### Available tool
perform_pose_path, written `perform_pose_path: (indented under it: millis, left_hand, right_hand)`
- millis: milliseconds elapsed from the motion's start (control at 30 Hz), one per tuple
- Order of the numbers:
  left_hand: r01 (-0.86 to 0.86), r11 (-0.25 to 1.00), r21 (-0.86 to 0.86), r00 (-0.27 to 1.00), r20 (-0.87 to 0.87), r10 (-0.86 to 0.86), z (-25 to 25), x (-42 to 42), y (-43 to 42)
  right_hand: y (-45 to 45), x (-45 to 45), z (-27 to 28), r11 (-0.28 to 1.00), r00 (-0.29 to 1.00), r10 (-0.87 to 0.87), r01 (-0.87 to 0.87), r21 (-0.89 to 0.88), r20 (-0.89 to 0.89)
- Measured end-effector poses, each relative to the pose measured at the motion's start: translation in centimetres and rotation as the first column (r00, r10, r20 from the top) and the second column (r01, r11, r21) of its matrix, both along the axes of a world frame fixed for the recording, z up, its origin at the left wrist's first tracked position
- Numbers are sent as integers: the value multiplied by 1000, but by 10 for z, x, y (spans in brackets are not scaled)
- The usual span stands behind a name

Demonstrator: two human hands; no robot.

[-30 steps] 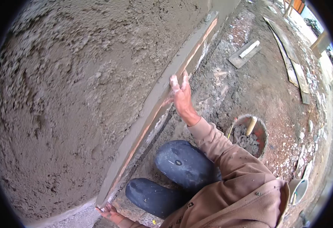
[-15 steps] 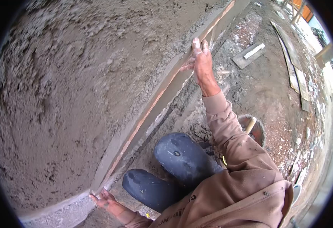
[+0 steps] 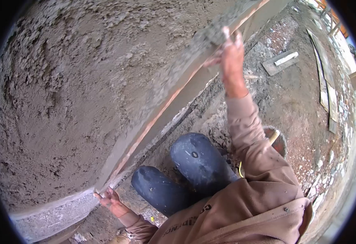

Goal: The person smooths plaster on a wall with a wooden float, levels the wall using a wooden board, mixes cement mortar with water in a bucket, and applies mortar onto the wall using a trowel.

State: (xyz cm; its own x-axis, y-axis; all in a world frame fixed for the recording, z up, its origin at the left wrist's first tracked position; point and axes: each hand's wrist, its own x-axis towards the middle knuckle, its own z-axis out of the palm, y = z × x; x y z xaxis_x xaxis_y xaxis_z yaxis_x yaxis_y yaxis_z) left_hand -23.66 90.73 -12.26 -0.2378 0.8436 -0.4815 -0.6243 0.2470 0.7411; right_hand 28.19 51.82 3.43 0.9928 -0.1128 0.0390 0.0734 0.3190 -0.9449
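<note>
A long straightedge board [image 3: 153, 121] with an orange-brown edge lies against the rough, wet mortar wall [image 3: 76, 93], slanting across the view. At its upper right end my right hand [image 3: 231, 61] grips it, fingers over the edge and somewhat blurred. My left hand [image 3: 109, 199] holds the lower left end, fingers curled at the tip of the board. Loose mortar [image 3: 212, 34] is heaped along the board's wall side. Below the board, the wall strip [image 3: 176, 112] looks smoother.
My bent knees [image 3: 196, 156] are close to the wall. A float with a white handle [image 3: 281, 63] lies on the ground beyond my right hand. Behind my right forearm stands a bucket [image 3: 283, 147] with a wooden handle in it. Planks [image 3: 324, 77] and rubble [image 3: 340, 134] lie farther right.
The view has shifted, so the ground and float appear farther right. Both hands keep hold of the board; it has moved slightly up the wall, and mortar along it is blurred and more heaped.
</note>
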Motion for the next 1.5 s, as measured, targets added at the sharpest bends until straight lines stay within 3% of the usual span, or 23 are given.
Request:
perform_pose_path:
  millis: [100, 200, 233, 300, 367, 400, 467, 533, 633, 667, 733, 833, 900, 967, 1133, 1267, 1433, 1500]
  left_hand:
    - [36, 998, 45, 998, -48, -34, 34, 37, -31]
    - [281, 952, 126, 942, -229, -247, 13, 15, -22]
    - [212, 976, 46, 889, -423, -173, 23, 26, -35]
    - [177, 975, 135, 984, -35, -174, 45, 48, -53]
    - [200, 972, 121, 973, -140, -182, 50, 49, -62]
    - [137, 988, 69, 988, -85, -131, 47, 48, -60]
    - [122, 991, 55, 992, -44, -120, 16, 31, -38]
    - [115, 992, 58, 993, 30, -117, -39, -5, 7]
    - [120, 989, 81, 989, 71, -126, -82, -38, 42]
    - [99, 993, 58, 994, 47, -102, -77, -35, 35]
    - [29, 998, -53, 998, 55, -26, -5, 15, -18]
    - [75, 997, 32, 996, -57, -73, 68, 68, -65]
    - [153, 983, 100, 985, -94, -143, 61, 60, -64]
    - [227, 966, 124, 973, -61, -220, 39, 46, -45]
    - [171, 983, 62, 985, -17, -170, 60, 65, -65]
    - [220, 975, 44, 975, -13, -220, 31, 33, -43]
    - [162, 987, -14, 985, 57, -161, -69, -10, 4]
    - [144, 989, -29, 985, 98, -141, -73, -25, 1]
  right_hand:
    - [-14, 23, 7, 998, 993, 39, -44, 35, 114]
    - [-18, 30, -6, 994, 987, 97, -103, 45, 127]
    - [-17, 31, -10, 994, 989, 72, -82, 75, 127]
    - [-14, 36, -12, 990, 993, 30, -45, 136, 113]
    - [-13, 16, -4, 987, 995, 95, -94, 131, -2]
    - [-13, 3, 1, 982, 983, 165, -155, 104, -87]
    - [-2, -12, -29, 978, 989, 146, -147, 147, 16]
    - [8, -35, -52, 972, 987, 163, -162, 170, 12]
    - [15, -34, -55, 965, 986, 149, -160, 207, 69]
    - [16, -34, -54, 964, 986, 137, -154, 216, 94]
    - [14, -14, -26, 970, 978, 90, -129, 206, 188]
    - [-4, 16, 42, 996, 986, 24, -38, 84, 165]
    - [-13, 34, 72, 999, 984, -19, 11, 48, 180]
    - [-20, 39, 79, 999, 968, 43, -48, 15, 246]
    - [-20, 40, 74, 997, 975, 76, -79, 7, 210]
    - [-9, 0, 37, 992, 991, 111, -116, 58, 79]
    - [14, -36, -62, 967, 973, 226, -218, 134, -49]
    - [21, -43, -66, 968, 978, 207, -206, 143, 5]
